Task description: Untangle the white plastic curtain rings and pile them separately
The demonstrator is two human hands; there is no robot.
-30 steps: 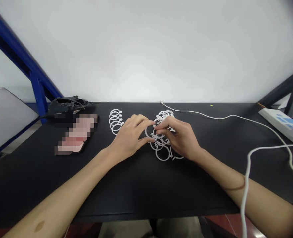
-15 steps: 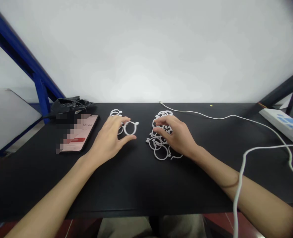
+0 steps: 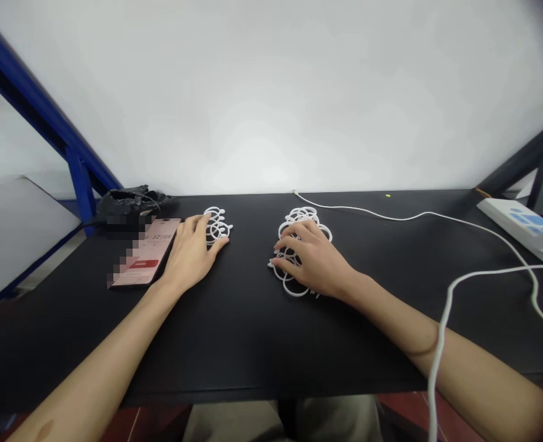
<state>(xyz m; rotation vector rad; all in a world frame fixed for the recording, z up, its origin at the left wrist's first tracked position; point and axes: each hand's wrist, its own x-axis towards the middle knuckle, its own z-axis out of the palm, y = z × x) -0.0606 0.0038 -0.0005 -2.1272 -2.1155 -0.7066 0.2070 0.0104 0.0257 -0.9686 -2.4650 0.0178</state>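
Note:
My left hand (image 3: 191,248) is open beside a small group of white plastic rings (image 3: 218,230), which look like curtain rings with small knobs. Its fingers reach the left edge of this group, and the thumb lies along the near side. To the right is a larger, overlapping pile of the same rings (image 3: 297,286). Over that pile my right hand (image 3: 315,255) is lowered, with thumb and fingers curved and apart among the rings. It covers part of the pile, and no ring is seen lifted in it.
A phone (image 3: 149,252) showing a timer lies left of my left hand, with a crumpled black bag (image 3: 128,202) behind it. A white cable (image 3: 441,344) loops across my right forearm. At the far right stands a white box (image 3: 505,218). The black tabletop (image 3: 248,331) meets a pale wall.
My left hand has moved left and let go of the ring it held, which is now among the left group. My right hand has come down and slightly left onto the pile.

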